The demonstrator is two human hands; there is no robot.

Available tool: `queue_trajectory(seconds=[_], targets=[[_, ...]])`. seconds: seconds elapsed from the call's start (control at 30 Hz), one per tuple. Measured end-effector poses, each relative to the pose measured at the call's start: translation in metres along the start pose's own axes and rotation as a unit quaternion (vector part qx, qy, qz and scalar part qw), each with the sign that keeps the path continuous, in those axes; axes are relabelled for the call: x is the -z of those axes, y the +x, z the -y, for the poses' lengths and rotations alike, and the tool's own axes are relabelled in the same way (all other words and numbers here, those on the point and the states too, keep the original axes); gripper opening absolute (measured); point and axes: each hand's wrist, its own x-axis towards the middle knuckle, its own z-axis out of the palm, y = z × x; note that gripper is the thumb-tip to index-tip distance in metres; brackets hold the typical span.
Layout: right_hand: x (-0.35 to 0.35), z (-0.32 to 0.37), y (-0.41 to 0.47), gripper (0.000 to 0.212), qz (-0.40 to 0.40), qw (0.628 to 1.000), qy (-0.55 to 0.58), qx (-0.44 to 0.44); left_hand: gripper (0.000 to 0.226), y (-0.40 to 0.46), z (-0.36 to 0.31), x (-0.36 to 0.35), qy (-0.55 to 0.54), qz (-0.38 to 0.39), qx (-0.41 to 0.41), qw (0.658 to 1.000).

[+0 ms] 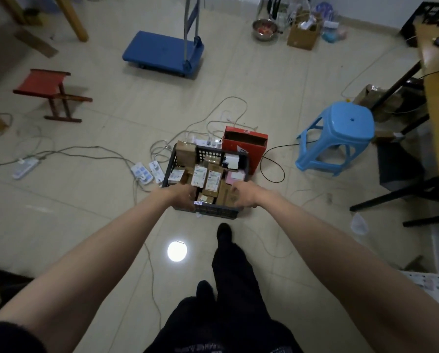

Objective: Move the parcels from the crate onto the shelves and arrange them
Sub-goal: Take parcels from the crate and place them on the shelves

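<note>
Left hand (184, 198) and right hand (242, 197) each grip the near rim of the dark crate (242, 163), fingers curled over it. Crate on the floor, full of parcels (213, 178). Judgement: lift evenly, keeping it level and clear of the cables (91, 150).

parcels (205, 178) fill the crate (167, 171); box (244, 146) behind, stool (340, 133) right.

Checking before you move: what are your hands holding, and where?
Both hands, left hand and right hand, grip the dark crate of parcels by its near rim.
</note>
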Motion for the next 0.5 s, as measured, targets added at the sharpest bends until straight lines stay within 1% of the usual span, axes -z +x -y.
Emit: queue_trajectory(seconds=[0.17, 0.3, 0.43, 0.5], targets=[[0.026, -0.014, 0.060, 0.052, 0.033, 0.999, 0.028, 0.013, 0.048, 0.049, 0.011, 0.027, -0.028, 0.028, 0.015, 0.999], [0.046, -0.030, 0.119, 0.042, 0.050, 0.997, 0.066, 0.009, 0.041, 0.092, 0.019, 0.052, -0.061, 0.034, 0.033, 0.997], [0.049, -0.043, 0.176, 0.039, 0.069, 0.992, 0.102, -0.018, 0.047, 0.128, 0.031, 0.062, -0.091, 0.038, 0.054, 0.994], [0.047, -0.048, 0.201, 0.033, 0.070, 0.989, 0.125, -0.029, 0.048, 0.144, 0.040, 0.063, -0.106, 0.046, 0.060, 0.992]])
